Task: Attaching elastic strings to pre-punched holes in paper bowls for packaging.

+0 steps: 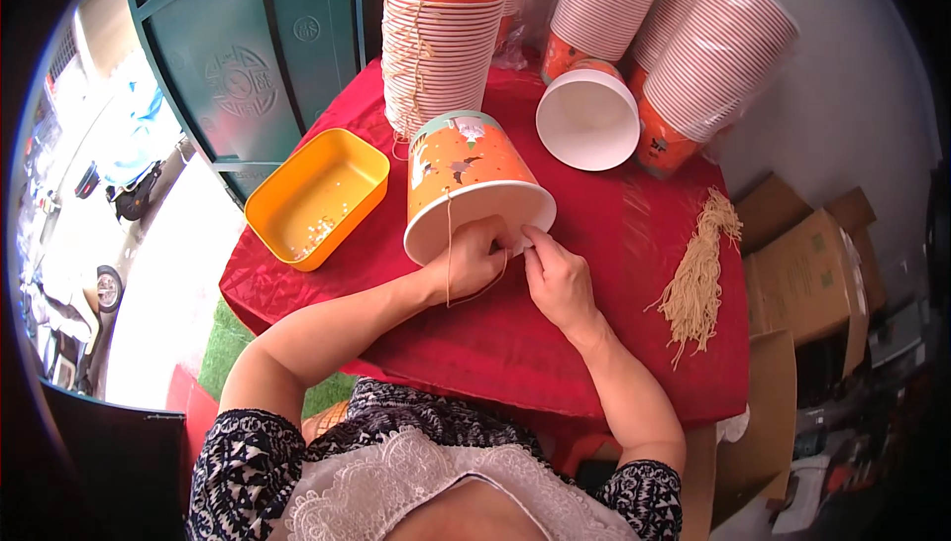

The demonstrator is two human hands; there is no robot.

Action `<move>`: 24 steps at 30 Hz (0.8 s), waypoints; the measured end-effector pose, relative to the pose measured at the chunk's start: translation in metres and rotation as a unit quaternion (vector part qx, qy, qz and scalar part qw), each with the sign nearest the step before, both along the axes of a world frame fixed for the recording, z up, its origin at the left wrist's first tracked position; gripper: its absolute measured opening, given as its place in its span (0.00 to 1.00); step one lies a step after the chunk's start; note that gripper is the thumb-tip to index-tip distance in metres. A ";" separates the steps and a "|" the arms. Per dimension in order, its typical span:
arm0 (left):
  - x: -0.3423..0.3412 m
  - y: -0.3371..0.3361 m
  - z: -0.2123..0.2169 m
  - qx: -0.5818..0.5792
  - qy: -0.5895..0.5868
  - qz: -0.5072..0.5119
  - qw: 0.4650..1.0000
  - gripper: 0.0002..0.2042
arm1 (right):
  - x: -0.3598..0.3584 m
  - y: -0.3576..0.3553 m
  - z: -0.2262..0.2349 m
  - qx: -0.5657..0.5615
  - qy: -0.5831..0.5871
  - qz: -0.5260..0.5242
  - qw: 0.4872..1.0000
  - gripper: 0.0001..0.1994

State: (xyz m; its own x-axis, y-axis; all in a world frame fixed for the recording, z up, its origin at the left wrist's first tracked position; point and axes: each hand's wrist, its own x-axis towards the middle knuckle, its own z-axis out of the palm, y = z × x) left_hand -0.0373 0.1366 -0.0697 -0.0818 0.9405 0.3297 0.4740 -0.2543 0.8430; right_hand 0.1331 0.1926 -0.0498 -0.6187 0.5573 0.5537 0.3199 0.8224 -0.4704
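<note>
An orange paper bucket (471,162) with printed figures lies tilted on the red-covered table, its white mouth toward me. Tan cord (449,244) comes out of its side below the rim, hangs in a loop and runs back up to my left hand (472,254). That hand is at the bucket's mouth, fingers curled in on the cord; its fingertips are partly hidden. With thumb and forefinger, my right hand (559,278) pinches the bucket's rim at the lower right, close beside the left fingers. Whether it also grips the cord's end, I cannot tell.
A yellow tub (319,199) with small white bits stands at the left. Behind rises a tall stack of buckets (443,55) with cords. Another bucket (588,121) lies at the back beside wrapped stacks (721,51). A cord bundle (700,278) lies right; cardboard boxes (807,278) stand beyond.
</note>
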 end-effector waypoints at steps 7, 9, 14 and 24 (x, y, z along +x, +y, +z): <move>-0.001 0.001 -0.002 -0.007 -0.006 -0.013 1.000 0.04 | -0.004 0.006 -0.004 0.031 0.013 0.028 0.999 0.09; -0.002 0.002 -0.003 -0.007 0.000 -0.015 1.000 0.04 | -0.005 0.009 -0.010 0.028 0.008 0.029 0.999 0.06; -0.007 0.005 -0.002 0.025 0.039 -0.021 0.999 0.04 | -0.008 0.006 -0.011 0.000 0.014 0.012 1.000 0.02; -0.013 0.004 0.024 -0.189 -0.156 -0.060 0.968 0.03 | -0.006 0.001 -0.013 0.015 0.025 0.071 0.997 0.04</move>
State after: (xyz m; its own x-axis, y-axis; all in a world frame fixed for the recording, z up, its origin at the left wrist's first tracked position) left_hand -0.0500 0.1404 -0.0459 -0.0036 0.9980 -0.0630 0.1684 0.0627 0.9837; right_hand 0.1270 0.1937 -0.0626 -0.6612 0.4485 0.6013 0.1763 0.8720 -0.4566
